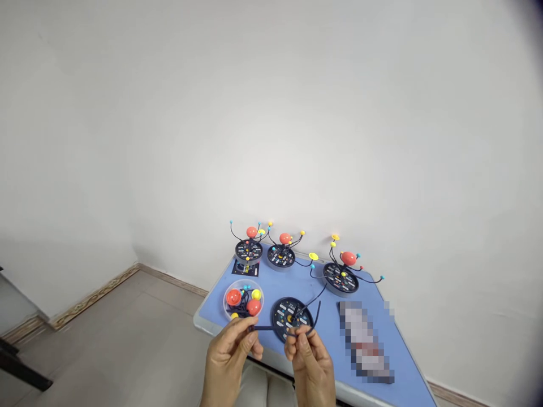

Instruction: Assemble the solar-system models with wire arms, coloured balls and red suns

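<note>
Between my two hands, above the table's front edge, is a thin dark curved rod (263,328). My left hand (233,353) pinches its straight end between thumb and fingers. My right hand (311,359) is closed on it further along, and its bent tip rises past the fingers. Just behind the hands lies a round black base (278,314) printed with planets, with another dark rod (314,298) reaching up to the right from its centre post. A clear round tub (225,297) beside my left hand holds red and yellow ball parts, small blue beads and dark rods.
Three planet models, a left one (249,250), a middle one (280,256) and a right one (340,278), line the back of the blue table (305,280), arms spreading outward. A dark printed card (250,268) lies by the left model. A blurred flat item (365,345) rests at right. The wall (297,141) stands close behind.
</note>
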`<state>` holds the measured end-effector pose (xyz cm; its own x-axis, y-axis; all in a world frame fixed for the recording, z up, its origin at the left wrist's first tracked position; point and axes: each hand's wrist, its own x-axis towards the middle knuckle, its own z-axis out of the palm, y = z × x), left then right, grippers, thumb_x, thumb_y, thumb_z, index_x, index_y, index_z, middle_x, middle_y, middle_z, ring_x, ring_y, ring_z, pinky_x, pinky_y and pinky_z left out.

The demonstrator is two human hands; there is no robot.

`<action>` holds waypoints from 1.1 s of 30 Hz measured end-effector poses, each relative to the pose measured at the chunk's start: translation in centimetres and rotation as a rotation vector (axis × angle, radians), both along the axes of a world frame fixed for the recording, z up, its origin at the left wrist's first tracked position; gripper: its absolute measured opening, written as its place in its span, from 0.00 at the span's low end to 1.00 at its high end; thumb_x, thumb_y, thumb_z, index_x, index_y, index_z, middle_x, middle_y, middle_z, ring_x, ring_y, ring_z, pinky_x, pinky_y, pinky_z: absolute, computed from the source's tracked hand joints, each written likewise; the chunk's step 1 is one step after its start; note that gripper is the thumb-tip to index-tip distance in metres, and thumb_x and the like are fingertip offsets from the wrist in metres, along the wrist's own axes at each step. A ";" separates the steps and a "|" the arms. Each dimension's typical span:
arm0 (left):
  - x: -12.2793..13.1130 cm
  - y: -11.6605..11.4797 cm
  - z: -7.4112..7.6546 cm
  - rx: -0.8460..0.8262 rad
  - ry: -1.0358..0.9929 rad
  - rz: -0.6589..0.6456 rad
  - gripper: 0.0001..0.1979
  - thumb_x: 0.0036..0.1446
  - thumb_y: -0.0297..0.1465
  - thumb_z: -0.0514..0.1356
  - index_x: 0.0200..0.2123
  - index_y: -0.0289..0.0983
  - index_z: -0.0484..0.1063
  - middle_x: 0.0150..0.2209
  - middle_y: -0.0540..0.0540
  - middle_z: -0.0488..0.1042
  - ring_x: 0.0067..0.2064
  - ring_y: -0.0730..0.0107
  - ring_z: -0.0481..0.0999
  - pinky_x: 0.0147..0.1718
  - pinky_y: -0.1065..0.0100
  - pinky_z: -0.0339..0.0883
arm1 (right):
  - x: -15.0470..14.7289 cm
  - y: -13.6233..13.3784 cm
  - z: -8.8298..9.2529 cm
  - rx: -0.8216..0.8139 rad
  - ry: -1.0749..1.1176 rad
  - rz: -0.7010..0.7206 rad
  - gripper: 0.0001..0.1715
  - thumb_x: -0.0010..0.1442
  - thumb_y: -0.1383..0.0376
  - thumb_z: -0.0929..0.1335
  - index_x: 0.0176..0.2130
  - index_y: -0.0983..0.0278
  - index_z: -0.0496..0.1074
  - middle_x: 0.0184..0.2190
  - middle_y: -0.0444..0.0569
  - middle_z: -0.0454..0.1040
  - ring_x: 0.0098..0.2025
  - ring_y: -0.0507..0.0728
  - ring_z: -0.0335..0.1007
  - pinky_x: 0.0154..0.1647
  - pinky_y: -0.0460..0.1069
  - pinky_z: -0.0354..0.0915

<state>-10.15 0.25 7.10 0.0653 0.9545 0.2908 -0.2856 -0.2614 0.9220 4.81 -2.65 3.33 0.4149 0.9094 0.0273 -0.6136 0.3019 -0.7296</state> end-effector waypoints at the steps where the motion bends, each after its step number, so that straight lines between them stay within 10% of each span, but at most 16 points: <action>1: 0.1 -0.1 0.0 0.014 0.011 0.001 0.11 0.54 0.38 0.67 0.38 0.40 0.82 0.24 0.50 0.75 0.24 0.71 0.75 0.26 0.72 0.72 | 0.0 -0.2 0.0 0.008 -0.003 -0.001 0.15 0.51 0.56 0.78 0.33 0.62 0.77 0.30 0.45 0.76 0.28 0.51 0.69 0.30 0.46 0.66; 22: -0.3 -0.5 -1.0 0.044 0.126 0.009 0.11 0.57 0.39 0.65 0.38 0.39 0.80 0.22 0.49 0.78 0.24 0.68 0.79 0.29 0.71 0.76 | 0.6 -1.2 0.1 -0.046 -0.325 -0.205 0.19 0.56 0.49 0.73 0.33 0.63 0.77 0.27 0.44 0.74 0.27 0.51 0.67 0.33 0.46 0.66; 33: 0.9 -2.0 1.2 -0.197 0.001 0.092 0.20 0.46 0.47 0.70 0.35 0.37 0.80 0.24 0.48 0.78 0.23 0.68 0.75 0.25 0.69 0.74 | 0.5 -0.4 -0.3 0.001 -0.105 -0.096 0.17 0.54 0.52 0.76 0.32 0.63 0.77 0.27 0.45 0.76 0.26 0.50 0.67 0.28 0.45 0.65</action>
